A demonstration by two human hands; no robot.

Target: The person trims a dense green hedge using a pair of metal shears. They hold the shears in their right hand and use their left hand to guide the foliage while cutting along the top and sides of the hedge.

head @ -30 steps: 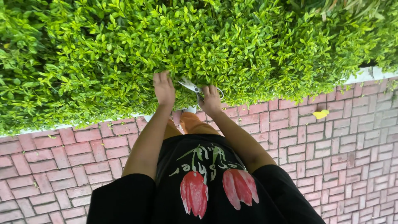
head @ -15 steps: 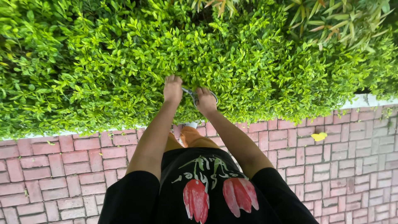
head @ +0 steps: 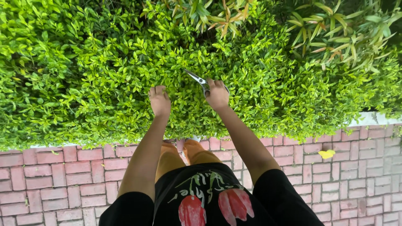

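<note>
A: One pair of metal scissors point(head: 197, 78) sits in the person's right hand point(head: 217, 94), out over the top of the green hedge point(head: 104, 71). The fingers are curled shut around the handles, and the blades point up and to the left, lying just above the small leaves.

B: And the left hand point(head: 160, 100)?

A: It rests flat on the foliage, a little to the left of the scissors and apart from them. Its fingers are loosely extended side by side, holding nothing, palm down against the leaves.

B: What lies around them?

A: The hedge fills the whole upper part of the view. Taller plants with long narrow leaves point(head: 343, 33) rise at the top right. Below the hedge runs a pale kerb point(head: 372, 119), then a pavement of red bricks point(head: 63, 175) with one yellow fallen leaf point(head: 326, 154) on it at the right. The person wears a black shirt with red tulips point(head: 213, 205).
</note>
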